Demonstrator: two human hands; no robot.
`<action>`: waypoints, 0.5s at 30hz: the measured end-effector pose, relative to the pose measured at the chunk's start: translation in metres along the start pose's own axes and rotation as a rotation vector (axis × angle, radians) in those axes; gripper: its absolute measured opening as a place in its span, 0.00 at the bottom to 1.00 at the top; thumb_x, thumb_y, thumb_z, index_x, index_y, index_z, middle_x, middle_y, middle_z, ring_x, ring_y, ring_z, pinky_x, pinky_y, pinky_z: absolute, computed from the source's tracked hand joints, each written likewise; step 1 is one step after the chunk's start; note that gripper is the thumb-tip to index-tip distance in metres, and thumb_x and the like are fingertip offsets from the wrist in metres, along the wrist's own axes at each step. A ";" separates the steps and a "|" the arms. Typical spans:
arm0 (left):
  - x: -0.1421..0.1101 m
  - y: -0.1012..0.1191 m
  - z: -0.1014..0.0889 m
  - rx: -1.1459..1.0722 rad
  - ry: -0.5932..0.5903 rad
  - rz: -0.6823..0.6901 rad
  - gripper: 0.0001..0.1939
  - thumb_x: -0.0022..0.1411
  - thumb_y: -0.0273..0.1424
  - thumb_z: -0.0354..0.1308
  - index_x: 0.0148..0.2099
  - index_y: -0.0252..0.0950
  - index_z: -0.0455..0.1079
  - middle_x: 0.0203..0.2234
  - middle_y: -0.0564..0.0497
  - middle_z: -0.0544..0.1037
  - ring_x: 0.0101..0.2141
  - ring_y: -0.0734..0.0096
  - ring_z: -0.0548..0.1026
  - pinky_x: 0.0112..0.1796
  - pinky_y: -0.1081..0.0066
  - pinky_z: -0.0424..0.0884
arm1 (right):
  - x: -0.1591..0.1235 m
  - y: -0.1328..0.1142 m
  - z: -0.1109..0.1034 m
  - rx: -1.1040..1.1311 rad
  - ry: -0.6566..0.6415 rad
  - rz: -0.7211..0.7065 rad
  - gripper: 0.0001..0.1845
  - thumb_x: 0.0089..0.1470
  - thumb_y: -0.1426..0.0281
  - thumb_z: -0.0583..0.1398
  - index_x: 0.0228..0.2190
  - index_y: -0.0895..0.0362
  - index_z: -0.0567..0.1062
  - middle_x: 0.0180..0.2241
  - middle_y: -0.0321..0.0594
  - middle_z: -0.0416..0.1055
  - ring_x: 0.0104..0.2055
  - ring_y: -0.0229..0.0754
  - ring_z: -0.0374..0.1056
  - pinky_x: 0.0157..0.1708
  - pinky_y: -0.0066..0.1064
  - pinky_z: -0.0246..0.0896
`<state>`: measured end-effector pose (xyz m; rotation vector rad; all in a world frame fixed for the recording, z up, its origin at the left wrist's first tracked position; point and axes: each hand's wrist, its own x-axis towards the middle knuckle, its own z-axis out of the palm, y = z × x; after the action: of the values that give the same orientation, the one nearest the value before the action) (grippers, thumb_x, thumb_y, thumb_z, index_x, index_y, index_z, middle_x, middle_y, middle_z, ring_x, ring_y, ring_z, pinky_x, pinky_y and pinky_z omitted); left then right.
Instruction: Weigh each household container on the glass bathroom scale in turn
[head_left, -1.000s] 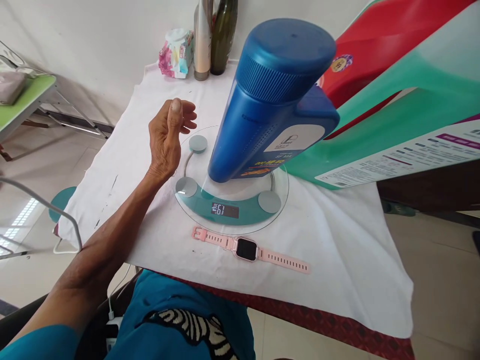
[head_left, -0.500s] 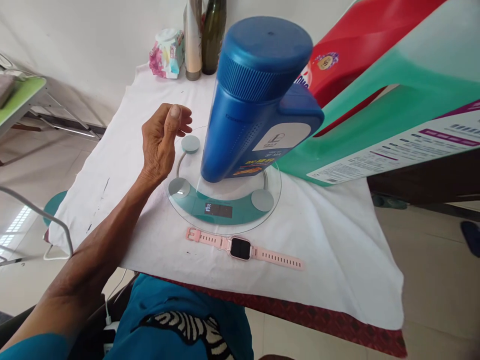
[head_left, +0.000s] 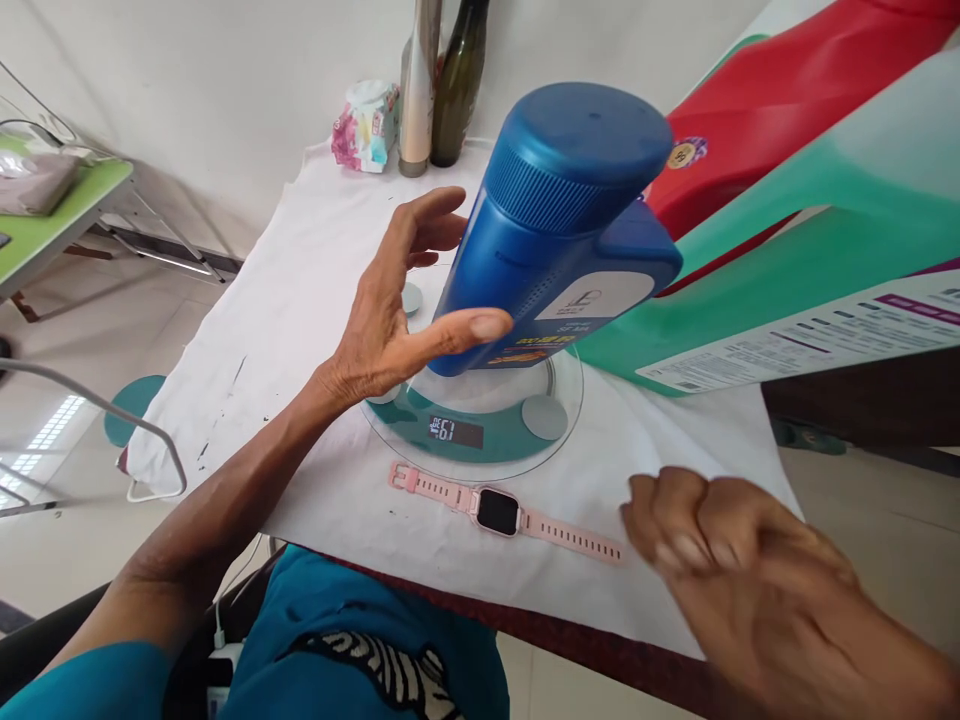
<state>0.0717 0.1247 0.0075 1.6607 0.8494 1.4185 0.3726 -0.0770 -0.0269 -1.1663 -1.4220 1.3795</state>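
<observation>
Across the table before you, a white cloth (head_left: 675, 470) lies creased over a dark red, patterned cover. On your right stands the big green jug (head_left: 810, 240), smooth plastic with a moulded handle and a printed label, the red bottle (head_left: 750, 120) behind it; you can't make out the contents of either. Your blue bottle (head_left: 559, 240) stands on the round glass scale (head_left: 480, 448), opaque, its ribbed cap on, hiding whatever is inside. Your left hand (head_left: 390, 310) was loosely curled beside it a moment ago; now it has spread wide, thumb across the near side and fingers around the far left, though whether it touches you cannot tell. Your right hand (head_left: 757, 570), out of view before, has come in at the lower right, blurred, fingers folded toward the palm; whether it pinches anything you can't tell. By the wall are a dark glass bottle (head_left: 459, 90), a slim pale bottle (head_left: 417, 100) and a crinkled soft pack (head_left: 365, 128). The pink watch (head_left: 497, 511) lies flat just in front of the scale, its perforated strap stretched out toward your right hand. On the scale's small display (head_left: 455, 431), pale digits fill more of the window than in the last frame.
</observation>
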 end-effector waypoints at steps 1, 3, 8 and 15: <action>0.000 0.003 0.003 -0.003 -0.003 -0.016 0.40 0.48 0.60 0.81 0.57 0.50 0.75 0.57 0.46 0.81 0.62 0.38 0.76 0.59 0.49 0.76 | 0.014 -0.002 -0.011 -0.009 0.112 0.013 0.15 0.72 0.54 0.53 0.35 0.40 0.75 0.28 0.41 0.62 0.34 0.52 0.60 0.32 0.43 0.60; -0.001 0.007 0.010 0.009 -0.029 0.019 0.43 0.47 0.55 0.83 0.61 0.49 0.72 0.61 0.45 0.78 0.65 0.38 0.74 0.62 0.50 0.75 | 0.035 -0.004 -0.030 -0.101 0.312 0.090 0.14 0.67 0.59 0.59 0.29 0.45 0.74 0.27 0.40 0.60 0.31 0.49 0.56 0.29 0.41 0.53; -0.004 0.006 0.032 0.112 0.013 0.090 0.48 0.47 0.52 0.85 0.64 0.47 0.68 0.63 0.41 0.76 0.64 0.36 0.75 0.62 0.44 0.75 | 0.052 0.008 -0.047 -0.457 0.344 0.216 0.12 0.57 0.59 0.62 0.24 0.50 0.76 0.23 0.38 0.65 0.27 0.44 0.59 0.30 0.39 0.54; -0.003 0.007 0.051 0.102 0.168 -0.149 0.32 0.49 0.49 0.84 0.48 0.45 0.72 0.44 0.47 0.83 0.46 0.47 0.82 0.45 0.45 0.81 | 0.062 0.034 -0.054 -0.195 0.423 0.263 0.16 0.55 0.55 0.64 0.23 0.52 0.75 0.23 0.40 0.64 0.26 0.41 0.57 0.24 0.33 0.50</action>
<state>0.1216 0.1120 0.0089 1.5328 1.1334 1.4463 0.4127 -0.0043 -0.0604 -1.7067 -1.1444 1.0897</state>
